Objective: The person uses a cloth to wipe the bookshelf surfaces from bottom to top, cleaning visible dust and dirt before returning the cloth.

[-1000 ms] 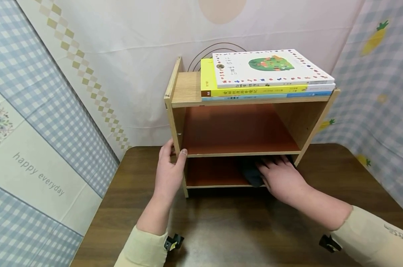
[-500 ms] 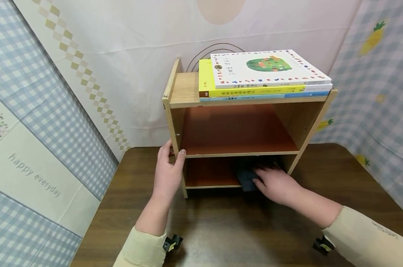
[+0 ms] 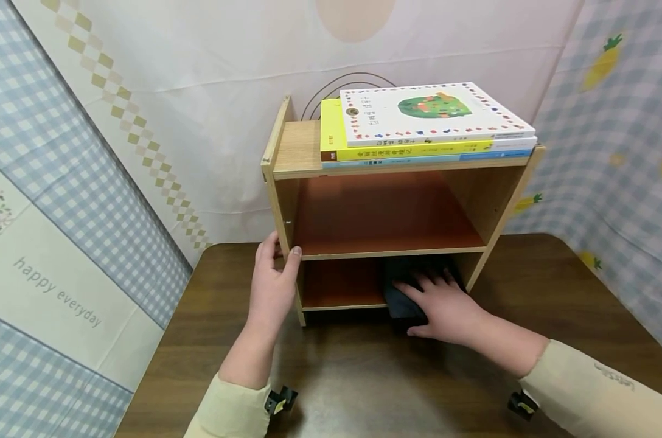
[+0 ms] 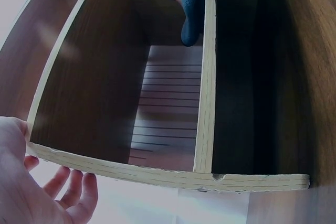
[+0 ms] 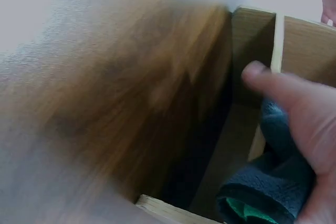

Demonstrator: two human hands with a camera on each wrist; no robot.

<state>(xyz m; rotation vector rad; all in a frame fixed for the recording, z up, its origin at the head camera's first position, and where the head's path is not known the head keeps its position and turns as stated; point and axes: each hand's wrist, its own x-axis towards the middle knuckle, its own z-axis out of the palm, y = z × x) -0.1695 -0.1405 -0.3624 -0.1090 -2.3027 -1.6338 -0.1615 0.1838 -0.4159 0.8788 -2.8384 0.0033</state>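
A small wooden shelf unit stands on the table, with red-brown boards inside. My left hand grips its left side panel, thumb at the front edge and fingers round the outer face. On the right part of the lowest board lies a dark blue-green cloth, drooping over the front edge. My right hand rests on this cloth with fingers spread and reaching into the compartment. From the right wrist, the cloth shows bunched under the palm, a green patch inside its fold; the thumb sticks out straight.
Several books lie stacked on the unit's top board, a white picture book uppermost. The brown wooden table extends in front and to both sides. Patterned fabric hangs behind, and checked fabric at the right.
My right hand has slid left and towards the front along the lowest board, its fingers spreading over the cloth. More cloth hangs over the front edge. My left hand keeps its grip.
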